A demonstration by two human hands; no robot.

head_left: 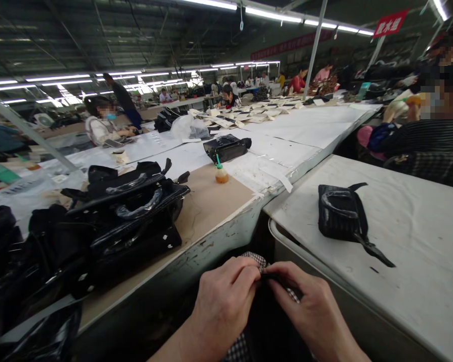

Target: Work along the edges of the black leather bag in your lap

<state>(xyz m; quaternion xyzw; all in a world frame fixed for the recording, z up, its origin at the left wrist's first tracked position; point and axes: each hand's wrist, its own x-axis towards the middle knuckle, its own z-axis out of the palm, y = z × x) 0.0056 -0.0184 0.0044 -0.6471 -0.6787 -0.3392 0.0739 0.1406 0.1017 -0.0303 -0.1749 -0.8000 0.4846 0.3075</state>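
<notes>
In the lower middle, my left hand (226, 296) is closed, thumb and fingers pinching the edge of a dark piece. My right hand (313, 306) pinches the same edge just beside it, its fingers closed too. Black material (274, 327) hangs below the two hands; its full shape is hidden and dark, so I cannot tell what kind of item it is. Black-and-white checked cloth (254, 258) shows behind my fingers and again under my left wrist.
Black handbags (136, 216) are piled on the left bench. A bottle with orange liquid (221, 175) and another black bag (228, 148) stand farther back. On the right white table (415, 211) lies a small black bag (342, 213). A person (434, 115) sits at right.
</notes>
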